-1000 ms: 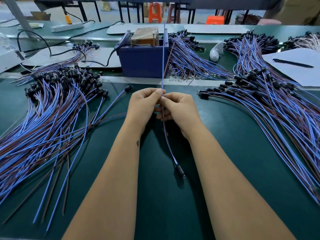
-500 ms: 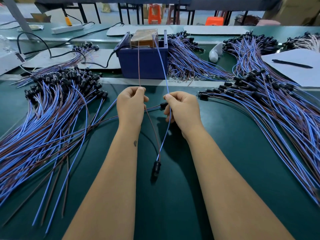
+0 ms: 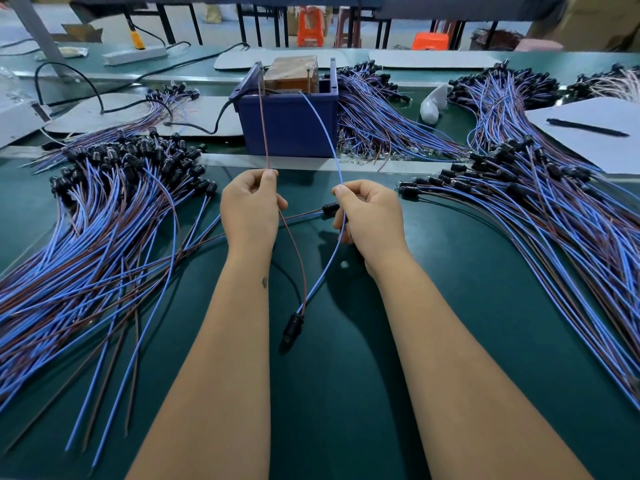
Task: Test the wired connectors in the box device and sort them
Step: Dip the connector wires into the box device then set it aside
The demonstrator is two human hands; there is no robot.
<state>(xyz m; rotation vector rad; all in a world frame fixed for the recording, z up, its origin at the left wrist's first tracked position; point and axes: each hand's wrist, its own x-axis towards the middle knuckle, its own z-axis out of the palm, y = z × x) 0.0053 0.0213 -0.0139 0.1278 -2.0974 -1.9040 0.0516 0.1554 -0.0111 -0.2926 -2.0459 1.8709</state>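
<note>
Brown wire [image 3: 265, 133] pinched in left hand [image 3: 251, 209], blue wire [image 3: 325, 133] in right hand [image 3: 369, 220]

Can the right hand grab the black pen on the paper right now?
Probably not yet: the right hand is pinching the blue wire, and the pen lies far off beyond a wire pile.

The left hand [image 3: 251, 207] and right hand [image 3: 369, 216] have drawn apart, splitting the brown wire [image 3: 265, 133] from the blue wire [image 3: 323, 133]; the black connector [image 3: 292, 327] now hangs nearer the left forearm.
</note>
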